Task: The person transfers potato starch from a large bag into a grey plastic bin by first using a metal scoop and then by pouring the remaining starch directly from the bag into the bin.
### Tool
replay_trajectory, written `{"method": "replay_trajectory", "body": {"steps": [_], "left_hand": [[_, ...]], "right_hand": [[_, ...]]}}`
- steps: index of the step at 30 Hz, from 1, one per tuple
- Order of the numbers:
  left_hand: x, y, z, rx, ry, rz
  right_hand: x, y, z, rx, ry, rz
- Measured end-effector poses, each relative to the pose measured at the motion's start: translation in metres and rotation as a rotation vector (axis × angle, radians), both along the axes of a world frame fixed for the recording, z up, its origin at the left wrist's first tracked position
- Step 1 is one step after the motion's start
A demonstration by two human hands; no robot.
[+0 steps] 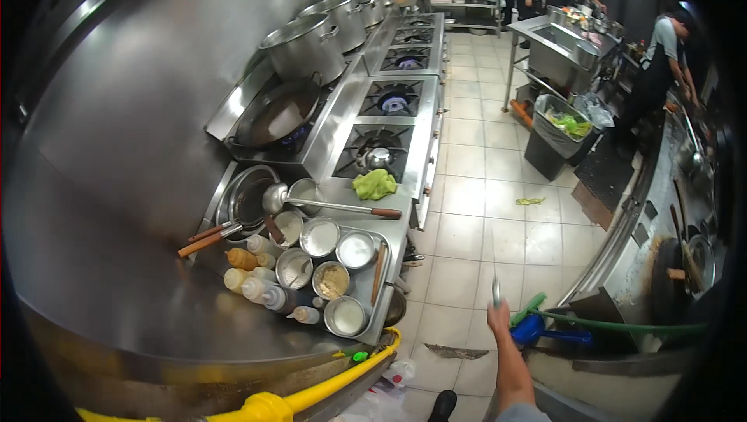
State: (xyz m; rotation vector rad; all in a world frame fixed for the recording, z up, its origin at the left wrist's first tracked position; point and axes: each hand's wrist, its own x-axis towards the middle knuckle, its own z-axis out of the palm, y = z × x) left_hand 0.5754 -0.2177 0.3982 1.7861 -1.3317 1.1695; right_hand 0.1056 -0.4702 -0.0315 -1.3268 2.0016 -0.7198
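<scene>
My right grip (499, 318) is curled round a metal utensil (496, 292) jutting ahead; blue scoop (527, 330) just right. Left grip: out of view, can't tell. Any lettering: too small.

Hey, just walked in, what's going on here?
In a kitchen, the person's right hand grips a small shiny metal object, too indistinct to identify, above the pale tiled floor; the left hand is out of view. On the left, a long steel ladle with a brown handle end rests near round metal tubs. At right, a co-worker in a dark apron bends forward.
</scene>
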Motion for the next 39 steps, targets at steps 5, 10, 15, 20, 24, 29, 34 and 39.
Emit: {"method": "replay_trajectory", "body": {"steps": [5,10,15,20,24,29,34,39], "left_hand": [[-0.005,0.005,-0.005,-0.058,0.069,-0.121],[-0.004,0.048,0.026,-0.171,0.117,-0.253],[0.001,0.074,0.04,-0.331,0.409,-0.573],[-0.023,0.055,0.076,-0.233,0.513,-1.075],[-0.012,0.037,0.07,-0.132,0.48,-1.221],[-0.008,0.027,0.062,-0.095,0.5,-1.305],[0.001,0.021,0.062,-0.122,0.494,-1.178],[0.016,0.005,0.055,-0.149,0.476,-1.236]], "right_hand": [[-0.089,0.351,-0.137,1.145,0.299,0.484],[-0.021,0.552,-0.148,1.468,-0.094,0.253],[-0.031,0.648,-0.159,1.012,-0.481,-0.322],[0.109,0.648,-0.01,0.768,-0.37,-0.649],[0.165,0.696,0.079,0.447,-0.345,-0.783],[0.231,0.821,0.082,-0.032,-0.281,-0.872],[0.3,0.899,0.138,0.219,-0.605,-0.938],[0.344,0.982,0.102,0.24,-0.33,-1.127]]}}
